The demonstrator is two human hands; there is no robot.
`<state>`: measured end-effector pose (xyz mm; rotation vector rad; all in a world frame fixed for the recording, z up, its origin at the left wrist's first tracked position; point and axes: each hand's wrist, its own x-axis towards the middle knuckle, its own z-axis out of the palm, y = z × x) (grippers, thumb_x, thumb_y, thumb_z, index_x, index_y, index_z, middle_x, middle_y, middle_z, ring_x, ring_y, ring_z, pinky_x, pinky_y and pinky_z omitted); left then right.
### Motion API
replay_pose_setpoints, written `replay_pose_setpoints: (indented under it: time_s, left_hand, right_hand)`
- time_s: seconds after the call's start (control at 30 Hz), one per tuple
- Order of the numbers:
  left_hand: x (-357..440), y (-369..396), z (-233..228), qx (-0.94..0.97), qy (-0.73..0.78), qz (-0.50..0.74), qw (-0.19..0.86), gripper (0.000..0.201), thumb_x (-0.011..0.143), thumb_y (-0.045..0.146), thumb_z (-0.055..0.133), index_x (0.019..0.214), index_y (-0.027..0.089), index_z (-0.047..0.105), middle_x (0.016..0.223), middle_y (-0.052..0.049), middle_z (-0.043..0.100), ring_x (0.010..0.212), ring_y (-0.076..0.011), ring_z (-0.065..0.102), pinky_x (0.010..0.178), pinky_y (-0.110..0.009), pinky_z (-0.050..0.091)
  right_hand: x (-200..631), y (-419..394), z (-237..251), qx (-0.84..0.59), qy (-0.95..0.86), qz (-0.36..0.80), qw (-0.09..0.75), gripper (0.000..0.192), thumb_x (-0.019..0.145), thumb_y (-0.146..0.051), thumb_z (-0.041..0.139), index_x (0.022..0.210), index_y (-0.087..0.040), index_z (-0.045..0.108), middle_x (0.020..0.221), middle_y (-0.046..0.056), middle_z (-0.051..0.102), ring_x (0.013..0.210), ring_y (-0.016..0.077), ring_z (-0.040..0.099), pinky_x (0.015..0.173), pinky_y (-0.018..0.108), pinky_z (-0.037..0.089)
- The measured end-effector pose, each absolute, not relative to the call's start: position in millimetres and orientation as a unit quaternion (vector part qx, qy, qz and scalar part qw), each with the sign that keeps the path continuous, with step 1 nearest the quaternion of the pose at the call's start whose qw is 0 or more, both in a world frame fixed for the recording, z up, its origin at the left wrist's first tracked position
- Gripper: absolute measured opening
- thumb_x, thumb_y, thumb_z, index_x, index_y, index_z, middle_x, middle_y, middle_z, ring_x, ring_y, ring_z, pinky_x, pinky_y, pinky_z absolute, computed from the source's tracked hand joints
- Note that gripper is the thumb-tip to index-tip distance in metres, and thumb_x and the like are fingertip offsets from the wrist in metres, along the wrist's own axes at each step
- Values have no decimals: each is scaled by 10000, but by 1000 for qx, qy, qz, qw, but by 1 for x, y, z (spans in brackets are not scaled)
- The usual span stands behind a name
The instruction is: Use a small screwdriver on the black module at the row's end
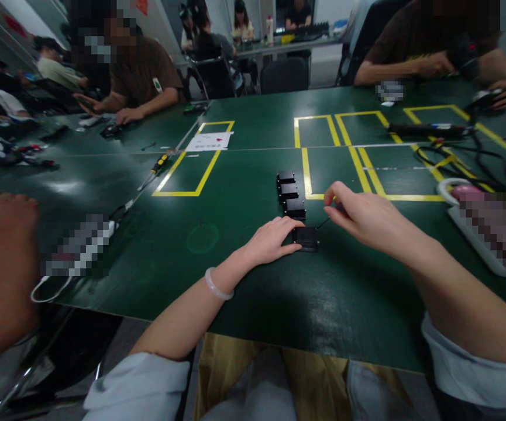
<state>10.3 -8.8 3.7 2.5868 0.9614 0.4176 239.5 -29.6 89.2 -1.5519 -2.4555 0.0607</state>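
My left fingers (295, 223) are spread wide, thumb and forefinger holding the left end of a black block (307, 238) flat on the green bench (253, 304). My right fingers (333, 215) are pinched closed on a thin dark tool (324, 222), its tip at the block's far right corner. Three similar blocks (288, 190) lie in a row just beyond.

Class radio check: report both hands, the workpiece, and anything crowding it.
Left hand holding black block. Right hand pinching thin dark tool, tip at block's far right corner. Three more black blocks close beyond.
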Motion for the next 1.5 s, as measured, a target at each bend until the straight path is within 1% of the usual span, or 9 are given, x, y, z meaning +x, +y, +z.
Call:
replay_pose_setpoints:
  time_s: [0.17, 0.37, 0.53, 0.67, 0.87, 1.0, 1.17, 1.4, 1.5]
  left_hand:
    - [10, -9, 5, 913, 337, 149, 178, 384, 905, 375, 601, 1241, 230, 485, 1164, -62, 582, 1038, -228, 550, 889, -359, 462]
    - [10, -9, 6, 911, 340, 147, 179, 375, 906, 381, 595, 1234, 235, 489, 1167, -66, 580, 1044, -235, 551, 890, -369, 462]
    - [10, -9, 5, 911, 339, 147, 182, 388, 905, 373, 598, 1246, 229, 482, 1160, -66, 582, 1041, -234, 551, 887, -366, 463]
    - [10, -8, 5, 912, 338, 148, 182, 384, 903, 370, 603, 1242, 232, 486, 1173, -64, 581, 1050, -232, 550, 891, -366, 464]
    - [11, -9, 5, 911, 340, 147, 183, 377, 908, 379, 592, 1239, 235, 482, 1187, -66, 582, 1060, -240, 552, 894, -377, 465]
    - [10, -9, 5, 911, 338, 150, 181, 380, 905, 373, 599, 1239, 235, 480, 1171, -62, 586, 1053, -235, 553, 895, -368, 464]
    - [10, -8, 3, 912, 334, 154, 182, 389, 903, 368, 606, 1244, 230, 479, 1177, -61, 585, 1052, -232, 551, 892, -360, 463]
    - [10, -8, 4, 911, 336, 152, 183, 377, 904, 370, 601, 1235, 231, 483, 1191, -67, 582, 1064, -237, 550, 896, -368, 461]
    - [10, -8, 4, 912, 335, 151, 182, 385, 903, 371, 604, 1239, 229, 481, 1183, -63, 584, 1054, -234, 551, 887, -363, 464]
  right_hand:
    - [239, -31, 91, -532, -836, 42, 131, 220, 923, -351, 412, 1082, -207, 461, 796, 42, 666, 661, 190, 596, 532, 276, 293]
    - [238, -30, 91, -544, -832, 17, 111, 279, 951, -459, 373, 1002, -217, 501, 694, 24, 630, 596, 185, 559, 520, 281, 270]
    - [240, -29, 89, -539, -834, 30, 116, 215, 945, -353, 374, 1067, -210, 478, 757, 36, 658, 623, 184, 572, 529, 279, 279]
    - [239, -30, 90, -541, -831, 41, 124, 233, 913, -332, 414, 1104, -206, 455, 829, 47, 678, 670, 192, 598, 539, 278, 297]
    - [236, -31, 91, -552, -825, 17, 118, 280, 934, -468, 394, 1013, -219, 493, 710, 23, 636, 605, 193, 571, 518, 277, 268]
    - [238, -30, 89, -546, -830, 10, 116, 230, 949, -393, 369, 1014, -215, 499, 691, 27, 631, 591, 186, 562, 515, 278, 259]
    - [241, -29, 89, -537, -833, 38, 126, 226, 930, -339, 398, 1103, -203, 453, 798, 46, 669, 651, 191, 592, 526, 278, 277]
    - [236, -31, 93, -551, -826, 22, 116, 279, 949, -466, 379, 996, -217, 497, 702, 24, 627, 590, 182, 546, 518, 278, 259]
    - [236, -30, 92, -558, -823, 16, 105, 257, 965, -409, 346, 992, -212, 509, 689, 28, 623, 584, 181, 543, 524, 281, 261]
